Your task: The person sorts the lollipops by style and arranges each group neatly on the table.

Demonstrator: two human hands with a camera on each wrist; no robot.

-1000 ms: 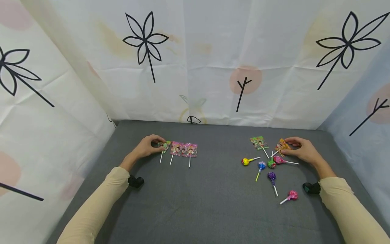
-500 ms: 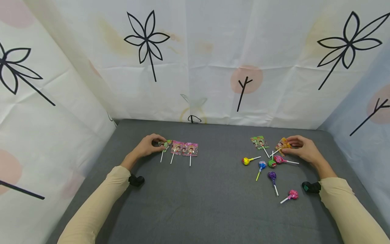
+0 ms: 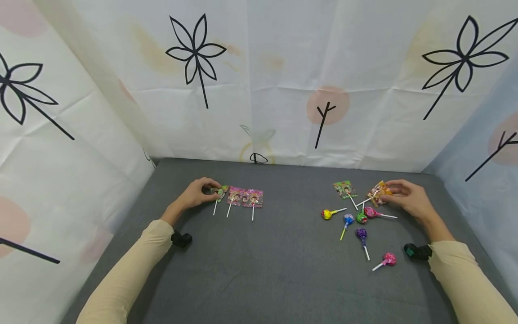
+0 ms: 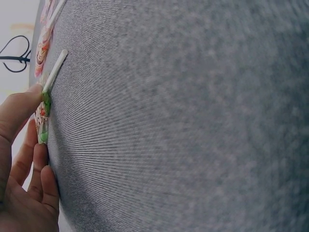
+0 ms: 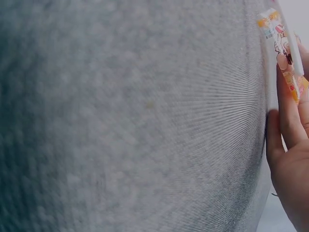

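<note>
At the left end of a row of flat-wrapped lollipops, my left hand (image 3: 194, 195) pinches a green-wrapped lollipop (image 3: 219, 193), its white stick pointing toward me. Two pink-wrapped lollipops (image 3: 252, 198) lie directly to its right. In the left wrist view the thumb is at the wrapper's upper end and fingers are at its lower end (image 4: 43, 116). On the right side, my right hand (image 3: 410, 201) holds an orange-wrapped lollipop (image 3: 378, 193) between thumb and fingers, its stick pointing left. The right wrist view shows this orange wrapper (image 5: 281, 38) tilted up at the fingertips.
Near the right hand lie a green flat-wrapped lollipop (image 3: 345, 189) and round ones: yellow (image 3: 326, 214), blue (image 3: 348, 219), green (image 3: 361, 218), pink (image 3: 370, 212), purple (image 3: 361, 233) and another pink (image 3: 389, 258). Patterned cloth walls (image 3: 283, 58) enclose the grey table (image 3: 259, 270).
My right hand has shifted slightly right with the orange-wrapped lollipop, whose stick now swings more toward the left. The left hand stays in place on the green-wrapped lollipop.
</note>
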